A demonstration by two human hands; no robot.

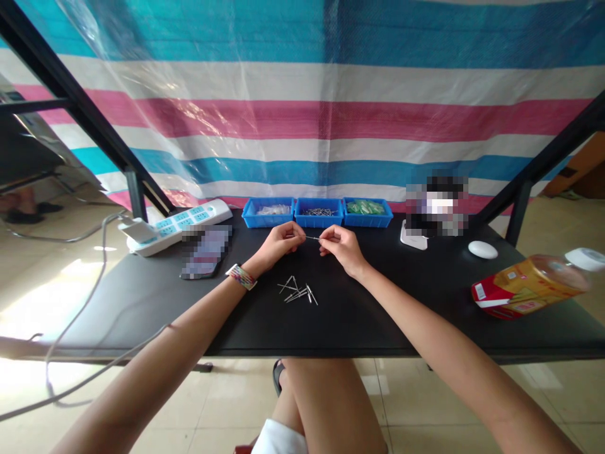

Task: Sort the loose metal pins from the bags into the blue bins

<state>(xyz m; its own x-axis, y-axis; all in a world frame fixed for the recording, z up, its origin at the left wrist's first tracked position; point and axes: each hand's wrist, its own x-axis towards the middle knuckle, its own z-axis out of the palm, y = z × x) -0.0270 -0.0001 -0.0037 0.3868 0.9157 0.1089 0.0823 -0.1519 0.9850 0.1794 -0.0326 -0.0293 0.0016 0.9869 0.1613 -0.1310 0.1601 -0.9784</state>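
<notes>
While I hold both hands over the middle of the black table (406,315), my left hand (280,243) and right hand (341,247) each pinch one end of a thin metal pin (312,238). The fingertips are closed on it, and the pin lies roughly level between them, spanning the small gap from one hand to the other. It sits just off the tabletop, in front of the middle blue bin (319,219). A loose pile of pins (297,292) lies on the table nearer to me, below and between my wrists, touched by neither hand. Left blue bin (268,220) holds something pale, right blue bin (367,220) holds something green; all three stand side by side at the far edge, touching. A beaded wristband (241,276) is on my left wrist. A phone (205,253) lies just left of my left hand, with a white power strip (182,226) behind it. Well off to the right are a white mouse (483,250) and a bottle (529,287) lying on its side.
</notes>
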